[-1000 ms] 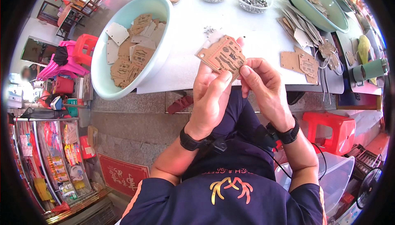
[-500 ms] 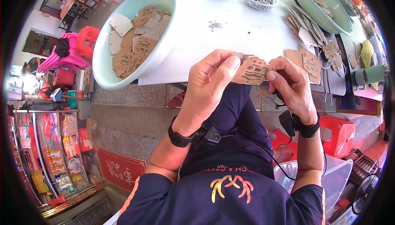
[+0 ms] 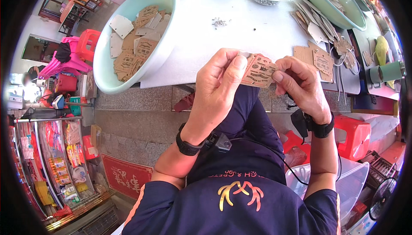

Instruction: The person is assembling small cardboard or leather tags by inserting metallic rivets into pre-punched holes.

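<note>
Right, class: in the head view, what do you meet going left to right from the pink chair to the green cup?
Pink chair, pale green bowl, left hand, held brown cards, right hand, green cup.

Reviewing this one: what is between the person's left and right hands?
In the head view, brown printed cards span the gap: the left hand grips one side, the right hand pinches the other edge.
</note>
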{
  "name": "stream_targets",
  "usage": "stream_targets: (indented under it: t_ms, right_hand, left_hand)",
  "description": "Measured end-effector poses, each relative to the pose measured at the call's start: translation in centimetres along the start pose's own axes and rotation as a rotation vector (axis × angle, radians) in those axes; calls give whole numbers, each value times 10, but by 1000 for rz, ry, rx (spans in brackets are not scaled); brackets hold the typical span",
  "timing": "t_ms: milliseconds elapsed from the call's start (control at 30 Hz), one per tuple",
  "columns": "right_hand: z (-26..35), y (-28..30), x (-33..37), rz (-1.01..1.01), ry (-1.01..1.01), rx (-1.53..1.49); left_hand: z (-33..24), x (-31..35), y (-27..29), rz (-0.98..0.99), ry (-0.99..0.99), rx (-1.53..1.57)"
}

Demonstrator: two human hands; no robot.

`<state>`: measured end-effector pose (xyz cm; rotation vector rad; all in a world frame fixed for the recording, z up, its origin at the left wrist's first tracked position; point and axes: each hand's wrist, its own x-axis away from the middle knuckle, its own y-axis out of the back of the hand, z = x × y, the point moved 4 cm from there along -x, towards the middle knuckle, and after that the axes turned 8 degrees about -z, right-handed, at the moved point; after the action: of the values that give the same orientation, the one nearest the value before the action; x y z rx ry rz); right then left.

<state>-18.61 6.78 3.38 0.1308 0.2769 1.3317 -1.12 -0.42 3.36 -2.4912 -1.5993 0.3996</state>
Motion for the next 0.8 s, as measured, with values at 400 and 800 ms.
stream_targets:
  t_ms: [400, 800]
  right_hand:
    - [-2, -8, 4, -54, -72, -81]
    - [-16, -35, 1, -142, -164, -360]
  left_hand:
    - [4, -2, -3, -5, 4, 109]
    - [9, -3, -1, -80, -2, 103]
